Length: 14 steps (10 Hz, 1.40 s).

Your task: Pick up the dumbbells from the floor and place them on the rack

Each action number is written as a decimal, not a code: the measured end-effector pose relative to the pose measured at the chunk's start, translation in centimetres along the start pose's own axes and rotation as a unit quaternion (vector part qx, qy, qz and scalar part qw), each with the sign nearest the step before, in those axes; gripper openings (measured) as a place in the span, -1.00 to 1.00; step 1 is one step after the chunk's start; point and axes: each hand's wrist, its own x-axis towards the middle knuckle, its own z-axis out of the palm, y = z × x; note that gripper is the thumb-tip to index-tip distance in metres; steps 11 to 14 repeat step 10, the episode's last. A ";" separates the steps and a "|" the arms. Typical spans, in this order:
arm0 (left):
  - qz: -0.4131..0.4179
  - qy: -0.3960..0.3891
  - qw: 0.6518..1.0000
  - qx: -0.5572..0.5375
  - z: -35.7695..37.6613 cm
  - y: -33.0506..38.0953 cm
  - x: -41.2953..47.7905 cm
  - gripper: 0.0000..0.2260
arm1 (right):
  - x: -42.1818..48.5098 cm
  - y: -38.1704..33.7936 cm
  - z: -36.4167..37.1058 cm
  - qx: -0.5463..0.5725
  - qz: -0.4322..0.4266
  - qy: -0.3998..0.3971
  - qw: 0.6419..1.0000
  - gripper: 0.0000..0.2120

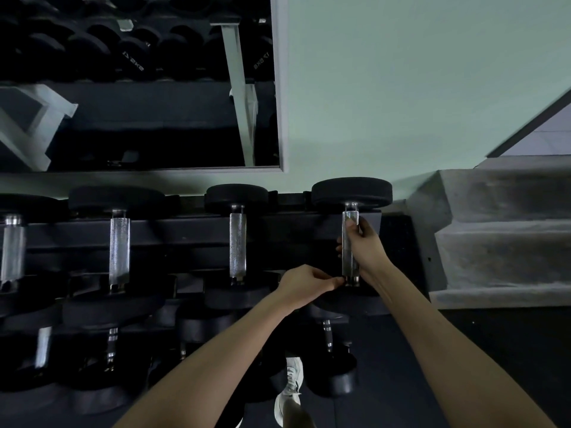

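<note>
Under right hand (364, 245), at right end of rack (185, 230) top tier: dumbbell (350, 193), far head toward wall. Right hand wraps its handle, thumb on top. Left hand (304, 284) just beside, fingers curled, tips touching handle's near end; pinching or only touching, cannot tell. Left of hands: other dumbbells (238, 242) in row. Below hands: white shoe (290, 384). Right of hands: steps (494, 242).

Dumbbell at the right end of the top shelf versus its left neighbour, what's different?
The end dumbbell is gripped by the right hand, left hand pinching its near end; the neighbour is untouched. The end dumbbell's far head is wider than the neighbour's. Both lie on the rack, with metal handles.
</note>
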 end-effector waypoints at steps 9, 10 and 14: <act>0.042 0.038 0.998 -0.020 -1.0 -0.8 -4.7 -0.69 | -3.6 -1.4 -0.6 -0.455 -0.073 0.071 0.884 -0.69; 0.064 0.073 0.995 -0.020 -1.5 -1.1 -7.0 -0.69 | -6.7 -2.3 -1.5 -0.449 -0.115 0.125 0.878 -0.77; 0.064 0.073 0.995 -0.020 -1.5 -1.1 -7.0 -0.69 | -6.7 -2.3 -1.5 -0.449 -0.115 0.125 0.878 -0.77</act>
